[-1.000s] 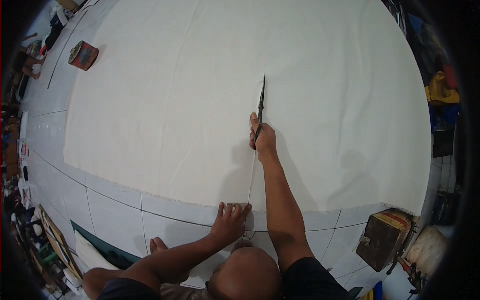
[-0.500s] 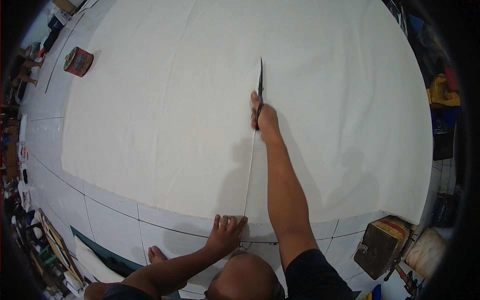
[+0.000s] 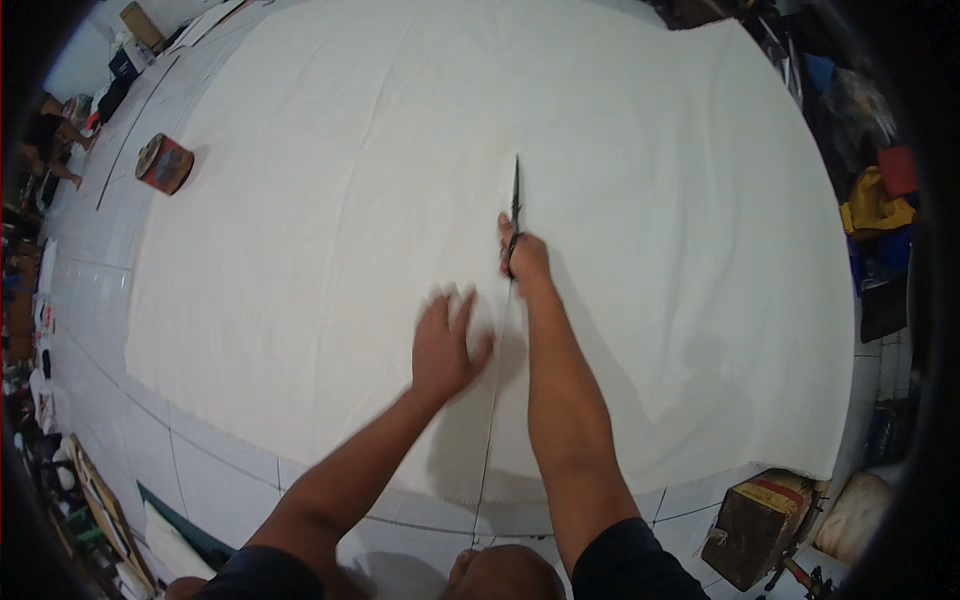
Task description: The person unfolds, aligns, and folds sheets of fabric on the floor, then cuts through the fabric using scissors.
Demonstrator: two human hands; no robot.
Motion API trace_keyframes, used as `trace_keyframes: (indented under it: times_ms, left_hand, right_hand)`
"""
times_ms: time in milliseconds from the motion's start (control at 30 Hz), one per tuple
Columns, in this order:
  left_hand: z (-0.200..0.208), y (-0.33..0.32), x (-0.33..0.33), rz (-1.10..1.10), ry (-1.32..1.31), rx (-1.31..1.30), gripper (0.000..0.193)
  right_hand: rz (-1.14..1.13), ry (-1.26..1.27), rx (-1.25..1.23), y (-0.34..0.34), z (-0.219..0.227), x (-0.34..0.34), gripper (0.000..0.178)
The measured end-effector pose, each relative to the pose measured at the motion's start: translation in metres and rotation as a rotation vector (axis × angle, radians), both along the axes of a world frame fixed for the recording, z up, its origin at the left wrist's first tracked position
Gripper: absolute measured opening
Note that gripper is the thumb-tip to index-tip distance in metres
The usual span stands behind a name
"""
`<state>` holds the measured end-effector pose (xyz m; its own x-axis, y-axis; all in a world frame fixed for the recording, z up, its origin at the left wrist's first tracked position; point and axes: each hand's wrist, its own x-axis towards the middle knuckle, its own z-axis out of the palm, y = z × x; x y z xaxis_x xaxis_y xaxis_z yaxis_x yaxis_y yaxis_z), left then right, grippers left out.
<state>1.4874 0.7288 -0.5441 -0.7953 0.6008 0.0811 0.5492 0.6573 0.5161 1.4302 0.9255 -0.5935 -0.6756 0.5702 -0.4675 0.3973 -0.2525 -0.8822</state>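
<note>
A large sheet of off-white cloth (image 3: 270, 230) lies spread over the floor. My right hand (image 3: 528, 262) grips a pair of black scissors (image 3: 516, 195) near the middle of the cloth, blades pointing away from me. Back from the scissors toward my side runs a thin straight line; whether it is a cut or a thread I cannot tell. To the left of this line, over the cloth, my left hand (image 3: 447, 345) is open with its fingers spread and slightly blurred. It holds nothing.
A worn red tin (image 3: 165, 164) stands on the cloth's far left edge. A dark box-shaped can (image 3: 760, 530) sits at the near right corner. White tiled floor (image 3: 85, 300) borders the cloth. Clutter lines both sides, and another person's limbs (image 3: 70, 150) show at far left.
My left hand has lifted from the cloth's near edge and moved forward, fingers spreading. The whole view has shifted; my right hand still holds the scissors at the line's far end.
</note>
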Motion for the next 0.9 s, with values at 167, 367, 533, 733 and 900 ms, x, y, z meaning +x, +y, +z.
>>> trace_keyframes:
  times_ms: [167, 367, 533, 733, 900]
  left_hand:
    - [-0.045, 0.043, -0.073, 0.057, 0.164, -0.187, 0.079]
    - [-0.036, 0.056, -0.074, 0.03, 0.078, -0.185, 0.086]
    - [-0.033, 0.058, -0.08, 0.012, 0.004, -0.239, 0.091]
    - [-0.031, 0.058, -0.079, 0.006, -0.079, -0.271, 0.091]
    - [-0.035, 0.055, -0.083, 0.031, -0.046, -0.282, 0.089]
  right_hand:
    - [0.011, -0.052, -0.083, -0.016, 0.016, -0.005, 0.05]
    - [-0.01, -0.058, -0.122, -0.004, 0.023, -0.003, 0.05]
    - [-0.058, -0.111, -0.158, 0.006, 0.038, -0.032, 0.052]
    - [-0.039, -0.112, -0.117, 0.024, 0.019, -0.048, 0.051]
    - [-0.093, -0.093, -0.173, 0.016, 0.024, -0.051, 0.047]
